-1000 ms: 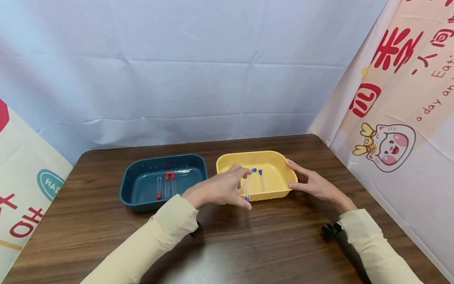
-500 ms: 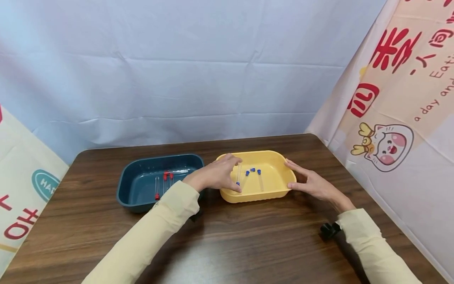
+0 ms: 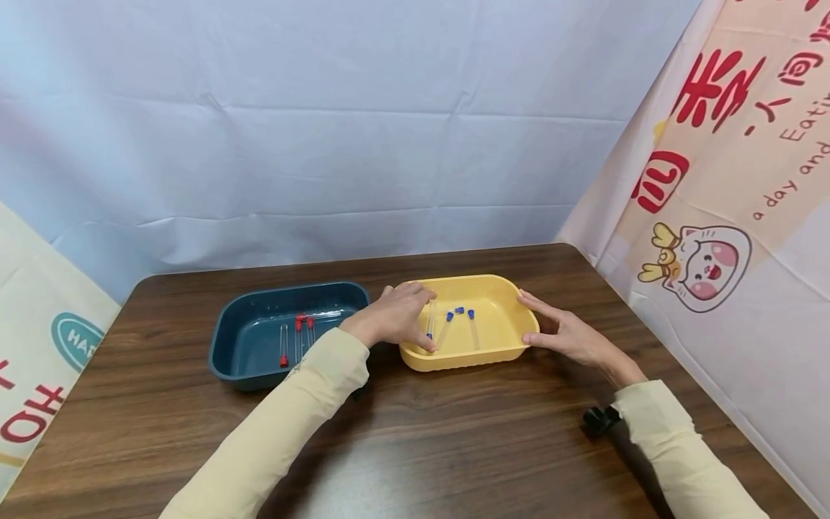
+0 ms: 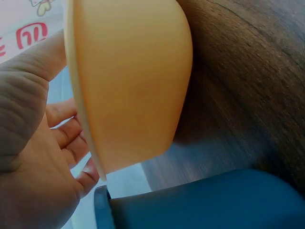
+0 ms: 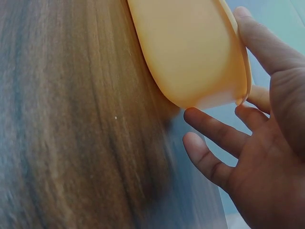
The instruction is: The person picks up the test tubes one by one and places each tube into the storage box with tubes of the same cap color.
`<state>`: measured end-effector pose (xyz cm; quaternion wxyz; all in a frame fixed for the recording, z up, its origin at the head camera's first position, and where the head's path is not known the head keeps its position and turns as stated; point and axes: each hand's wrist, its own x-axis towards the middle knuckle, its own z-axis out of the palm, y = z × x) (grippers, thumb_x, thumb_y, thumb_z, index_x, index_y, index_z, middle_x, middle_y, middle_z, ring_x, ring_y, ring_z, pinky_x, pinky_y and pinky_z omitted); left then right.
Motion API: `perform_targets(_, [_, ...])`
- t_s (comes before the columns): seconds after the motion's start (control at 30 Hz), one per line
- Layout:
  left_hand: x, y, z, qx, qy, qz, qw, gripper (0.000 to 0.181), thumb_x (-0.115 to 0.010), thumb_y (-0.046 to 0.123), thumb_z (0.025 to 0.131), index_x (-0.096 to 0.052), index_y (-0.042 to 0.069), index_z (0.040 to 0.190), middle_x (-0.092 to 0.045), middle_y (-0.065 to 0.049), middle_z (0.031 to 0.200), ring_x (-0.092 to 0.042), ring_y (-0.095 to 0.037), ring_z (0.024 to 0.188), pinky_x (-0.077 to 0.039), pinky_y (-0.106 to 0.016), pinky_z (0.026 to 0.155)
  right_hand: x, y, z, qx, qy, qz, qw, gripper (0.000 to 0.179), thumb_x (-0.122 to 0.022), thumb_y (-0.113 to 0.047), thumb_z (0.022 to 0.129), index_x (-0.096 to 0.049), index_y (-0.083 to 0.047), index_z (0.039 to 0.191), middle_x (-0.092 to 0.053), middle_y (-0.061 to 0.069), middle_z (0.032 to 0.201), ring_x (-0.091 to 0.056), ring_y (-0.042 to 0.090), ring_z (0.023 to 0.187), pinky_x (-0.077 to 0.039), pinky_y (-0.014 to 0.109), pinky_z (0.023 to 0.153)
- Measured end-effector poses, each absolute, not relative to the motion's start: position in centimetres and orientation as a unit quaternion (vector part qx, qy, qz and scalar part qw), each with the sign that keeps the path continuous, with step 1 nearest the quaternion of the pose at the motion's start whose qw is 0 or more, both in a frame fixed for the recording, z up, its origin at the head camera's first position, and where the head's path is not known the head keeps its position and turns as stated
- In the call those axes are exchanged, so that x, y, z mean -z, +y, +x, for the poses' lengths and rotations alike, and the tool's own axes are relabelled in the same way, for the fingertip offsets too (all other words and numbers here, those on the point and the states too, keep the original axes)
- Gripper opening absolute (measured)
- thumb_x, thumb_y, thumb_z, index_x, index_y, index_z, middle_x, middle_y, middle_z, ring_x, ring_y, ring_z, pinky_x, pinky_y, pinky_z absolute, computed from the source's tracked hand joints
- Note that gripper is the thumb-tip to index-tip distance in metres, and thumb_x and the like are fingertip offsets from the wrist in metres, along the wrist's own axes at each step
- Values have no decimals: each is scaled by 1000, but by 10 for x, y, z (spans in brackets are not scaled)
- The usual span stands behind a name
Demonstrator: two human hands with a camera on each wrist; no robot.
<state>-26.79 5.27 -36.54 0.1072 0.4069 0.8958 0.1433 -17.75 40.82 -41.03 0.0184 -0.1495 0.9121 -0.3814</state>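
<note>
Over the left end of the yellow basin [image 3: 476, 357], my left hand [image 3: 395, 317] pinches a blue-capped test tube [image 3: 431, 317] end to end between thumb and index finger. In the left wrist view its thumb [image 4: 40, 59] reaches over the rim, so the fingertips are partly hidden. Several other blue-capped tubes [image 3: 473, 331] lie on the basin floor. My right hand [image 3: 573, 335] rests at the opposite end, thumb and index finger spread along the rim. In the right wrist view, its other fingers [image 5: 221, 133] are extended and spread.
A dark blue basin [image 3: 249, 375] stands to the left, close beside the yellow one. Several red-capped test tubes [image 3: 284, 346] lie in it. Both basins sit on a brown wooden table [image 3: 467, 447]. A white cloth [image 3: 337, 130] hangs behind, and a printed cloth [image 3: 720, 209] hangs at the right.
My left hand has moved left and lowered its test tube into the left end of the yellow basin. The right hand has stayed at the right rim. The camera view has turned slightly right.
</note>
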Motion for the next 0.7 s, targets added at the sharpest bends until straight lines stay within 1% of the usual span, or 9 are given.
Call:
perform_targets(0.27, [371,56,-269,-102,904,407,84,93,-85,51,83,-45,10,156,-48,-7,153,-36,-27,143,-29,-49,110,410,407,-178,371,917,-143,23,77,-77,-20,96,-37,-12,162,-25,10,170,-22,36,154,-32,37,116])
perform_targets(0.4, [376,58,-269,-75,906,412,62,94,-85,55,82,-46,10,155,-50,-7,151,-39,-26,140,-30,-48,107,410,407,-178,372,917,-143,24,78,-77,-20,96,-37,-12,162,-24,10,170,-22,37,154,-30,56,116])
perform_targets(0.43, [376,58,-269,-70,906,413,57,94,-85,55,82,-47,10,155,-50,-7,151,-39,-26,140,-30,-48,107,410,406,-178,373,916,-143,24,78,-77,-20,96,-36,-12,162,-24,10,170,-22,37,154,-29,58,116])
perform_targets(0.53, [379,60,-270,-58,907,415,44,95,-85,56,81,-47,10,155,-51,-6,150,-40,-25,139,-30,-48,107,410,406,-178,374,916,-143,24,78,-77,-20,96,-36,-11,162,-24,10,170,-21,37,154,-31,44,117])
perform_targets(0.57, [380,61,-270,-55,907,415,42,95,-85,57,81,-47,10,155,-51,-6,150,-40,-25,139,-30,-49,108,409,406,-178,374,916,-143,25,78,-77,-20,96,-36,-11,162,-24,10,170,-22,37,154,-32,42,117])
perform_targets(0.63, [380,62,-269,-50,908,415,40,95,-84,57,81,-46,11,155,-50,-6,151,-40,-25,139,-29,-49,109,409,406,-178,374,916,-143,25,78,-77,-20,96,-36,-12,162,-24,10,170,-22,37,154,-33,31,115])
perform_targets(0.67, [380,62,-269,-48,908,415,39,95,-84,57,81,-46,11,156,-50,-6,151,-40,-25,140,-29,-49,110,409,407,-178,373,916,-143,25,78,-77,-20,96,-36,-12,162,-24,10,170,-22,37,154,-32,27,114])
perform_targets(0.7, [380,62,-269,-46,908,416,39,95,-84,57,81,-46,10,156,-50,-6,151,-40,-25,140,-28,-49,110,409,407,-178,371,917,-143,24,78,-76,-20,96,-36,-12,162,-24,10,170,-22,37,154,-32,29,114])
